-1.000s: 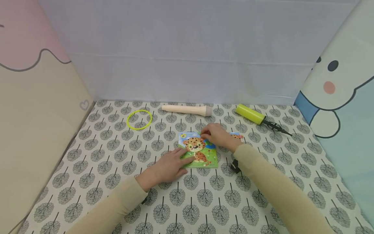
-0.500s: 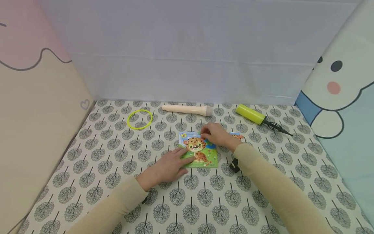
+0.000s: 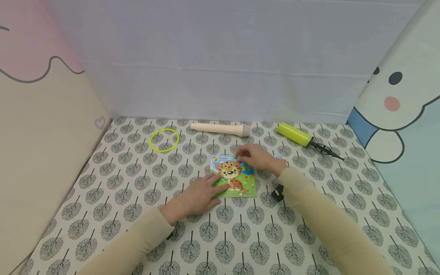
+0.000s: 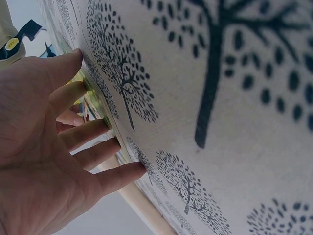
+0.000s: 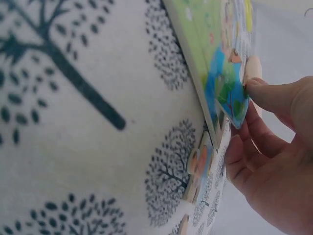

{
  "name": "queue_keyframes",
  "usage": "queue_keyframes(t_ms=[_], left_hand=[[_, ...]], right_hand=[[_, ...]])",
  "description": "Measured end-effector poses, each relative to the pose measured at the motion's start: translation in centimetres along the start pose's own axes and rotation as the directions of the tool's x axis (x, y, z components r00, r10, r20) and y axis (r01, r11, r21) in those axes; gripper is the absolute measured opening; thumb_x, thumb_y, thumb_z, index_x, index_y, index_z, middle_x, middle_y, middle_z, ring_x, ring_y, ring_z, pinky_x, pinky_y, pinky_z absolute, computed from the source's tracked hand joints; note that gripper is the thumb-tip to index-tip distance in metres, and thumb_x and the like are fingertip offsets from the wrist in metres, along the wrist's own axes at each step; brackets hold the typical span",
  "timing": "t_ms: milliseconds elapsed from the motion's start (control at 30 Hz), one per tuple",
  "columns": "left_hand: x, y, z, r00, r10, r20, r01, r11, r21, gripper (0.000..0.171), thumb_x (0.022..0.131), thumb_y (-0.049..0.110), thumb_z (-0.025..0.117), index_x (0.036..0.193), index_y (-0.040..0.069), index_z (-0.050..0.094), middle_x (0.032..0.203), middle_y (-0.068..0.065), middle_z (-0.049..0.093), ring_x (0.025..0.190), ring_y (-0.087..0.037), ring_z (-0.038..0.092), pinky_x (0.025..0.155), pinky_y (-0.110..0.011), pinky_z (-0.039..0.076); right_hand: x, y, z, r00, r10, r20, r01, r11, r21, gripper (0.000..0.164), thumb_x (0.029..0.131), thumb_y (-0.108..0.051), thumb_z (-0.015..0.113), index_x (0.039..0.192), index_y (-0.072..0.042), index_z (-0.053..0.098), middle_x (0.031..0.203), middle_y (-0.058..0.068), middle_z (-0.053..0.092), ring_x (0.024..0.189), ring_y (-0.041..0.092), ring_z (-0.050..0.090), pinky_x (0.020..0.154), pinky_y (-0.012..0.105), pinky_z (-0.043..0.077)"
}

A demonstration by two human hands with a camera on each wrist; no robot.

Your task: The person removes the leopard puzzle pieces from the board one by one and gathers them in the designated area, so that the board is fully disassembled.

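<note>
A jigsaw puzzle board [image 3: 228,188] with a cartoon leopard on green grass lies flat on the patterned cloth. My left hand [image 3: 199,193] rests on its left edge, fingers stretched out and touching it. At the board's upper right corner, my right hand [image 3: 257,156] pinches a puzzle piece [image 5: 233,100] between thumb and fingers. That piece shows blue and green and stands tilted against the board in the right wrist view. One loose puzzle piece [image 5: 199,164] lies on the cloth beside the board, partly hidden by my right hand in the head view.
Behind the board lies a pale toy microphone [image 3: 220,129]. A yellow-green ring [image 3: 164,140] is at the back left, and a yellow-green hand pump [image 3: 295,134] with a black nozzle end at the back right. Fabric walls border the table at the back and sides.
My right hand has shifted slightly at the board's upper right corner, its fingers lifting a little. My left hand and the board keep their places.
</note>
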State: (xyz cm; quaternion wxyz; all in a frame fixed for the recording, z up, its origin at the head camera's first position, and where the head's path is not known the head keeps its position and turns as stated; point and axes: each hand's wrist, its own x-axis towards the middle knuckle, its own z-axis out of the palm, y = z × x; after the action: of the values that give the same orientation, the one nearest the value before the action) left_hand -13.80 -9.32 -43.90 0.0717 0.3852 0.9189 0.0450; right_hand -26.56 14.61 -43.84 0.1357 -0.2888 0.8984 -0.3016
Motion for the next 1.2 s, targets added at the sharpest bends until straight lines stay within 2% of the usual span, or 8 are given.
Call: queue_keyframes(t_ms=[167,267,400,467,667,1033,1200], left_hand=[[0.0,0.0,0.1,1.0,-0.001,0.0,0.001,1.0,0.004,0.057,0.095,0.041,0.055,0.147,0.022,0.04,0.15,-0.019,0.03,0.136,-0.037,0.028,0.103,-0.055,0.033],[0.0,0.0,0.0,1.0,-0.004,0.002,0.004,1.0,0.001,0.057,0.096,0.041,0.054,0.147,0.022,0.039,0.151,-0.018,0.029,0.136,-0.037,0.028,0.104,-0.055,0.033],[0.0,-0.1,0.0,1.0,-0.014,0.01,0.014,1.0,-0.009,0.057,0.096,0.041,0.054,0.148,0.022,0.038,0.151,-0.018,0.028,0.137,-0.036,0.027,0.104,-0.056,0.032],[0.0,-0.1,0.0,1.0,-0.016,0.012,0.016,1.0,-0.012,0.057,0.096,0.041,0.053,0.148,0.022,0.038,0.151,-0.018,0.028,0.137,-0.037,0.026,0.104,-0.056,0.032],[0.0,-0.1,0.1,1.0,-0.012,0.012,0.013,1.0,-0.021,0.057,0.096,0.041,0.054,0.148,0.022,0.038,0.151,-0.018,0.027,0.137,-0.037,0.026,0.104,-0.057,0.031],[0.0,-0.1,0.2,1.0,-0.004,0.003,0.004,1.0,-0.018,0.057,0.096,0.04,0.053,0.148,0.021,0.039,0.151,-0.018,0.027,0.137,-0.037,0.026,0.104,-0.056,0.032],[-0.1,-0.1,0.3,1.0,0.01,-0.007,-0.01,1.0,-0.013,0.057,0.097,0.04,0.053,0.148,0.021,0.038,0.151,-0.018,0.027,0.137,-0.037,0.026,0.104,-0.056,0.031]], right_hand=[[-0.6,0.0,-1.0,0.999,0.017,0.03,-0.018,0.999,0.039,0.021,0.093,-0.006,0.061,0.111,-0.01,0.07,0.105,0.002,0.066,0.098,0.019,0.06,0.087,0.038,0.05],[-0.8,0.1,-1.5,0.999,0.026,0.023,-0.028,0.997,0.076,0.023,0.092,-0.005,0.062,0.113,-0.009,0.07,0.105,0.004,0.068,0.085,0.02,0.062,0.07,0.035,0.054],[-0.9,0.3,-1.9,1.0,0.02,0.014,-0.022,0.989,0.145,0.019,0.091,-0.005,0.064,0.109,-0.005,0.07,0.096,0.006,0.07,0.057,0.022,0.057,0.048,0.033,0.051],[-1.0,0.4,-2.0,1.0,0.014,0.014,-0.016,0.987,0.159,0.017,0.09,-0.006,0.065,0.106,-0.004,0.071,0.094,0.005,0.07,0.056,0.021,0.057,0.051,0.031,0.051],[-1.2,0.4,-2.1,1.0,0.002,0.02,-0.005,0.986,0.164,0.017,0.09,-0.006,0.065,0.106,-0.003,0.071,0.098,0.004,0.07,0.086,0.017,0.063,0.078,0.034,0.053],[-1.9,0.4,-2.9,1.0,0.016,0.002,-0.016,0.975,0.222,0.019,0.092,-0.007,0.062,0.109,-0.002,0.069,0.103,0.009,0.068,0.092,0.021,0.063,0.081,0.036,0.053],[-2.8,1.3,-3.9,1.0,0.027,-0.016,-0.023,0.975,0.221,0.017,0.092,-0.007,0.063,0.106,0.0,0.07,0.1,0.01,0.069,0.09,0.024,0.064,0.077,0.036,0.054]])
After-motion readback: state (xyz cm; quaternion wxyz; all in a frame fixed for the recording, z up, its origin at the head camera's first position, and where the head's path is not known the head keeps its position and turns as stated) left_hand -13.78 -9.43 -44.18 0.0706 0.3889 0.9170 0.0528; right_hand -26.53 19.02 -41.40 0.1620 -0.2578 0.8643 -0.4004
